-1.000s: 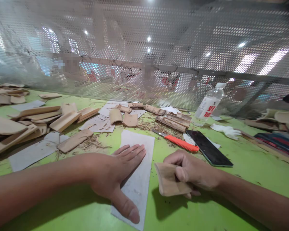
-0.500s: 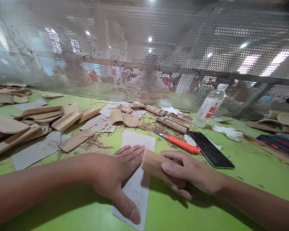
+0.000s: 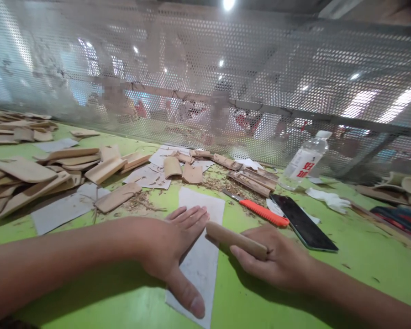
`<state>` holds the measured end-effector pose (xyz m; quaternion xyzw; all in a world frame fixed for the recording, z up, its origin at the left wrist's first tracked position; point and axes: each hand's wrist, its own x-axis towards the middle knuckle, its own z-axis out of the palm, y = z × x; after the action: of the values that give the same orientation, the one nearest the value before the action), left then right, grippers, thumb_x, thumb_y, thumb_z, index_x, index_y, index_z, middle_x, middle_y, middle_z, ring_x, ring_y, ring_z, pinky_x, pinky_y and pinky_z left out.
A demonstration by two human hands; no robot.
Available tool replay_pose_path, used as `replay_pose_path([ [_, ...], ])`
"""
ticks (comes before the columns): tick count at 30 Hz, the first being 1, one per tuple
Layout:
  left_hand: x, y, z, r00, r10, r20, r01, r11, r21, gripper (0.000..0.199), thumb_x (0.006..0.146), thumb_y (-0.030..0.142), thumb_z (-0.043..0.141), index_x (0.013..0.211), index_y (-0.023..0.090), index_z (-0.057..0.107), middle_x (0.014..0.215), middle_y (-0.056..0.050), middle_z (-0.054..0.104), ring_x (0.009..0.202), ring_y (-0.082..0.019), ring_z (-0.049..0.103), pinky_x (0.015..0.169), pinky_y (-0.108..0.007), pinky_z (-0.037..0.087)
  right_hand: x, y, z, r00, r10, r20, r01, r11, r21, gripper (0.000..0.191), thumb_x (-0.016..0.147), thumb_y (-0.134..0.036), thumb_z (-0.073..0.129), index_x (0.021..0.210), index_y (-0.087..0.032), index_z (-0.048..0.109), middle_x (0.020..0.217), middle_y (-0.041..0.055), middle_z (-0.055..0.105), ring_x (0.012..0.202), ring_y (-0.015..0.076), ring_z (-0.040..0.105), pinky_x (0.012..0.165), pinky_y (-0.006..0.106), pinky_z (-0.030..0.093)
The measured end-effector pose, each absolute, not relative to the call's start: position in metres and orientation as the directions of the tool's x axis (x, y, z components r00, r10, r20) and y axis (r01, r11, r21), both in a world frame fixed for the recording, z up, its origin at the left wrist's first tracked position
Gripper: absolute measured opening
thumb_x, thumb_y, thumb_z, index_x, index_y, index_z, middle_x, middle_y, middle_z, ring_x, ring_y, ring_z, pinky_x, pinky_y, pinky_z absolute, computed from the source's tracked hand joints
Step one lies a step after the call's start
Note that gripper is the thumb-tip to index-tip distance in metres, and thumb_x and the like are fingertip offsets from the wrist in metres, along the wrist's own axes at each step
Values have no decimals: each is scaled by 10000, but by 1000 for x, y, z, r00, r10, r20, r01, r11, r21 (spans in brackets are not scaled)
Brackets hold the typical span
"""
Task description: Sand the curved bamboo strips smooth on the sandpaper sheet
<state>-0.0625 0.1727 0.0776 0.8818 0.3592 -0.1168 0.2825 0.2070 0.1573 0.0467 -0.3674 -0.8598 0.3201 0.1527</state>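
Observation:
My left hand (image 3: pixel 173 246) lies flat with fingers spread, pressing on a pale strip of sandpaper or paper (image 3: pixel 200 274) on the green table. In my right hand (image 3: pixel 274 258) is a curved bamboo piece (image 3: pixel 238 240), held tilted over the strip's right edge, its far end close to my left fingertips. The hand's fingers wrap behind the piece and are partly hidden. Just beyond lie an orange-handled utility knife (image 3: pixel 263 212) and a dark phone (image 3: pixel 304 224).
Piled bamboo pieces (image 3: pixel 23 169) and another pale sheet (image 3: pixel 60 210) occupy the left. Shavings (image 3: pixel 142 203) and split bamboo (image 3: pixel 251 180) lie ahead. A water bottle (image 3: pixel 304 160) and white glove (image 3: pixel 329 199) stand and lie right. A perforated metal screen (image 3: pixel 192 59) borders the table's back.
My right hand has turned the bamboo piece, so its edge now faces me rather than its broad side. My left hand stays flat on the strip. The view has shifted slightly.

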Motion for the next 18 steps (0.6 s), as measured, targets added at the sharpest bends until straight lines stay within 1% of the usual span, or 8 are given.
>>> replay_pose_path([
  [2, -64, 173, 76, 727, 564, -392, 686, -590, 426, 1422, 649, 820, 747, 1646, 140, -6, 1637, -164, -190, 1511, -408, -126, 1229, -579, 74, 205, 153, 46, -717, 697, 3, 519, 538, -664, 415, 982, -361, 533, 626, -206, 386, 552, -57, 354, 472, 79, 314, 469, 241, 258],
  [5, -65, 173, 76, 732, 558, -390, 681, -591, 433, 1431, 654, 828, 736, 1638, 105, -10, 1638, -186, -155, 1514, -405, -105, 1232, -562, 80, 204, 151, 48, -775, 631, -16, 481, 575, -662, 393, 964, -342, 551, 637, -208, 379, 568, -56, 363, 481, 79, 313, 486, 242, 268],
  [8, -64, 173, 78, 716, 569, -403, 698, -578, 423, 1448, 637, 825, 750, 1636, 112, -19, 1632, -170, -181, 1509, -416, -118, 1228, -579, 94, 205, 152, 50, -731, 682, 1, 534, 572, -623, 379, 963, -368, 551, 644, -209, 420, 562, -47, 402, 475, 84, 330, 473, 241, 269],
  [10, -63, 173, 78, 706, 577, -411, 709, -570, 416, 1464, 629, 820, 758, 1633, 98, -25, 1629, -174, -186, 1506, -423, -119, 1227, -584, 106, 205, 150, 51, -702, 712, -12, 562, 544, -623, 399, 970, -389, 537, 630, -209, 431, 545, -50, 392, 463, 83, 319, 452, 234, 256],
  [13, -64, 173, 78, 718, 567, -405, 696, -580, 423, 1471, 637, 809, 762, 1627, 61, -29, 1626, -207, -156, 1509, -422, -99, 1232, -571, 104, 206, 147, 52, -728, 677, -108, 546, 478, -688, 437, 977, -419, 520, 606, -208, 427, 531, -56, 367, 450, 78, 301, 424, 220, 235],
  [15, -64, 173, 78, 722, 563, -403, 692, -585, 423, 1459, 640, 796, 772, 1632, 75, -20, 1626, -202, -156, 1508, -425, -99, 1233, -571, 104, 206, 146, 52, -713, 686, -147, 557, 426, -713, 435, 976, -440, 522, 616, -205, 458, 524, -52, 399, 437, 77, 326, 405, 216, 237],
  [17, -63, 173, 78, 717, 566, -408, 698, -586, 412, 1449, 639, 793, 775, 1637, 102, -17, 1626, -180, -177, 1505, -427, -109, 1233, -573, 107, 207, 147, 52, -664, 737, -125, 591, 415, -691, 424, 974, -445, 530, 631, -199, 492, 521, -43, 438, 429, 81, 353, 400, 217, 248],
  [18, -63, 173, 79, 714, 565, -413, 700, -590, 403, 1447, 640, 796, 772, 1637, 106, -18, 1626, -175, -181, 1504, -427, -112, 1233, -572, 106, 207, 147, 52, -657, 747, -99, 601, 439, -668, 424, 966, -439, 547, 623, -197, 494, 521, -40, 444, 432, 81, 359, 405, 218, 255],
])
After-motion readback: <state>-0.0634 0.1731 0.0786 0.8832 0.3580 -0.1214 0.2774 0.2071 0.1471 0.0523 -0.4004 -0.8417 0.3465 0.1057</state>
